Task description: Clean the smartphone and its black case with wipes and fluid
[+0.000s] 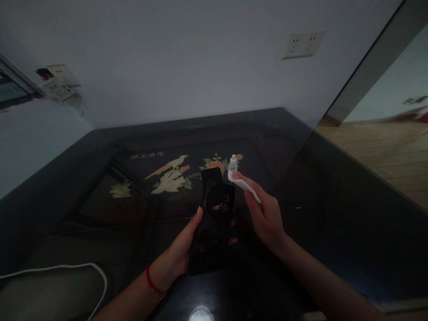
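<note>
My left hand (179,249) grips a flat black phone (209,247), its thumb along the left edge and fingertips showing at the right edge. The phone's glossy face carries a dark ring-like shape near the top; I cannot tell whether that is a part or a reflection. Between the thumb and fingers of my right hand (265,214) is a folded white wipe (245,183), right of the phone and apart from it. Just beyond the wipe a small clear bottle with a white cap (233,163) stands upright. A dark rectangular piece (211,176) shows past the phone's top end.
The glossy black tabletop (301,178) bears a bird-and-flower picture (172,178). A white cable (60,266) curves at the lower left. Wall sockets (303,44) are on the wall behind, with more sockets (62,82) at left. Wooden floor (377,147) lies beyond the right edge.
</note>
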{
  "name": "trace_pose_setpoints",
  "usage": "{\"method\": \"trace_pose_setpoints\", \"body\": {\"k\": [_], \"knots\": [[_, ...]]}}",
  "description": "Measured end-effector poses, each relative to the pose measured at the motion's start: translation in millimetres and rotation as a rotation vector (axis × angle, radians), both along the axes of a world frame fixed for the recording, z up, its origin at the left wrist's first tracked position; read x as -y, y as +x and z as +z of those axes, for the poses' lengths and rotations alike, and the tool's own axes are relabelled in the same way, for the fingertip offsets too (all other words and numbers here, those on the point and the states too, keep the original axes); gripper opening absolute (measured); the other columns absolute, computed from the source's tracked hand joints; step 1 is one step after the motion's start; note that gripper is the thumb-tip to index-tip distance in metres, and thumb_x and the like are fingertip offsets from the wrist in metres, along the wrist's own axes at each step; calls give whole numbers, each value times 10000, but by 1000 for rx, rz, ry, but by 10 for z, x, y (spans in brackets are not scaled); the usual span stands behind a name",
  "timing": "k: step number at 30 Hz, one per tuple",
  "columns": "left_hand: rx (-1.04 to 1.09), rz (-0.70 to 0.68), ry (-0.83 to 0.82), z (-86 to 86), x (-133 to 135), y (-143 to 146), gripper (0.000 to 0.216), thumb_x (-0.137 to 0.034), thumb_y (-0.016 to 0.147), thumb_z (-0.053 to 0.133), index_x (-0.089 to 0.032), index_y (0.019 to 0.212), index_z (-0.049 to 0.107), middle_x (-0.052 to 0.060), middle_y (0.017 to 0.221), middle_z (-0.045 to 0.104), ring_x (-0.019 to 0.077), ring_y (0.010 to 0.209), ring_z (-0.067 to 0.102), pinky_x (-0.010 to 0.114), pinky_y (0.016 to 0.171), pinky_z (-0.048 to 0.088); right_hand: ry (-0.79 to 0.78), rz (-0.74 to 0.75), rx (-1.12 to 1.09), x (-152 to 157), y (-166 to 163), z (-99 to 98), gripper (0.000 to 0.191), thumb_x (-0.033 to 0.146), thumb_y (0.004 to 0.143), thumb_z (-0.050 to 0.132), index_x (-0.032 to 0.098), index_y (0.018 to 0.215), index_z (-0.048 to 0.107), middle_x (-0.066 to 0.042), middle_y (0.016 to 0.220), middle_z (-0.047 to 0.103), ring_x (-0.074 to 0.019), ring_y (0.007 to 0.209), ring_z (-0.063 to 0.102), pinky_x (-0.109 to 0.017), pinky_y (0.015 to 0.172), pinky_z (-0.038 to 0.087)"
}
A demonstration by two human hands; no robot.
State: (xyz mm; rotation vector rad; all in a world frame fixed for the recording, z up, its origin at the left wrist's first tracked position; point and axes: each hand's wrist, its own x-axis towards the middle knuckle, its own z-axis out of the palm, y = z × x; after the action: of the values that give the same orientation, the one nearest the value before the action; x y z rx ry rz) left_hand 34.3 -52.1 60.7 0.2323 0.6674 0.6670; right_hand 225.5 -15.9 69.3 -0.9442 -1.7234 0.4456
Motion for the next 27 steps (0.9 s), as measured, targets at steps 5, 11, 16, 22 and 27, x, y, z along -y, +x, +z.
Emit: {"method": "trace_pose_setpoints", "body": {"k": [5, 11, 16, 22, 27], "knots": [[-76, 67, 23, -17, 32, 98, 427, -463, 851, 534, -130, 1081, 671, 91, 874, 739, 243, 815, 693, 391, 895, 458, 345, 260, 372, 54, -45, -24, 426, 207, 930, 371, 100, 1334, 456, -184, 1397, 463, -269, 1382, 302, -505, 1056, 409], [-129, 36, 10, -42, 35, 124, 580, -593, 850, 445, -111, 1093, 659, 119, 888, 732, 221, 714, 687, 360, 741, 508, 366, 101, 448, 18, -27, -48, 421, 147, 914, 390, 92, 1327, 453, -204, 1373, 483, -265, 1376, 312, -492, 1058, 420], [-105, 159, 10, -48, 27, 159, 370, -456, 874, 504, -154, 946, 705, 35, 724, 723, 148, 649, 660, 262, 702, 495, 427, 220, 502, 44, -59, -42, 436, 212, 936, 364, 46, 1332, 439, -219, 1366, 484, -283, 1392, 263, -495, 1072, 407], [-112, 66, -25, -53, 56, 136, 499, -550, 840, 506, -139, 1066, 677, 82, 837, 734, 198, 694, 673, 322, 714, 497, 423, 125, 477, 32, -64, -15, 402, 135, 909, 387, 19, 1281, 488, -238, 1337, 507, -284, 1385, 285, -493, 1071, 409], [-157, 279, -19, -79, 32, 155, 362, -422, 856, 550, -188, 1107, 664, 17, 829, 729, 171, 845, 664, 265, 849, 457, 454, 207, 488, 51, -89, -43, 418, 188, 933, 350, -18, 1270, 488, -247, 1329, 512, -291, 1394, 256, -485, 1082, 399]]}}
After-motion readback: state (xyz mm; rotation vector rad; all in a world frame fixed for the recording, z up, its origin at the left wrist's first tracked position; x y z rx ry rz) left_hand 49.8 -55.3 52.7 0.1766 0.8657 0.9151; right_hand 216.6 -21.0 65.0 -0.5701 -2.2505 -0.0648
